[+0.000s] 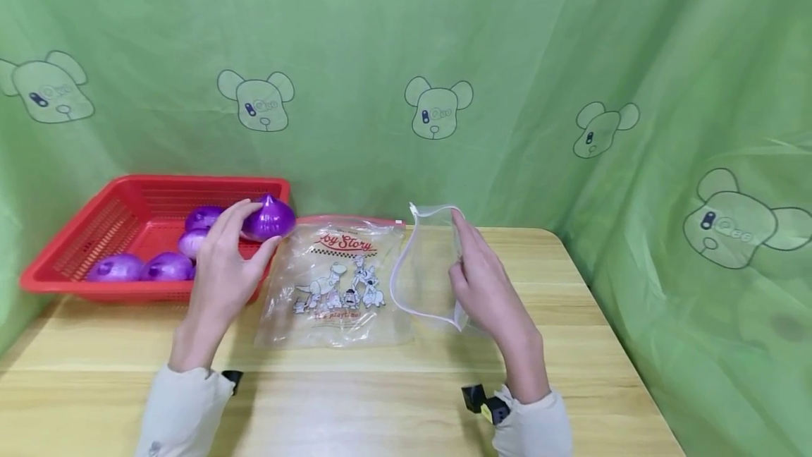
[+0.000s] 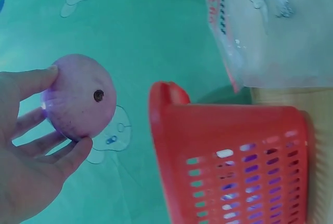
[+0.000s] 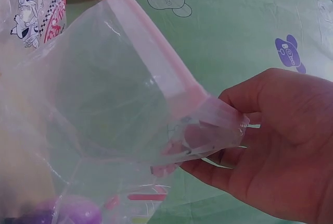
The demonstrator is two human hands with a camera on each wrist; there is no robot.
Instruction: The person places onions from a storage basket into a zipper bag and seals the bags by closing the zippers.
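Observation:
My left hand [image 1: 223, 266] grips a shiny purple onion [image 1: 273, 220] between thumb and fingers, raised over the right end of the red basket [image 1: 158, 297]. In the left wrist view, a dark round spot shows on the onion's underside. My right hand [image 1: 490, 291] pinches the edge of a clear zip bag [image 1: 426, 266], whose white-rimmed mouth gapes toward the left. In the right wrist view, the fingers lie partly behind the clear plastic. A purple round thing [image 3: 78, 212] shows through the bag at the bottom of that view.
Several purple onions [image 1: 166, 266] lie in the basket. Beside it, a clear slider bag [image 1: 342, 330] printed "Toy Story" lies on the wooden table [image 1: 355, 400]. A green curtain [image 1: 355, 34] with bear heads hangs behind and at the sides.

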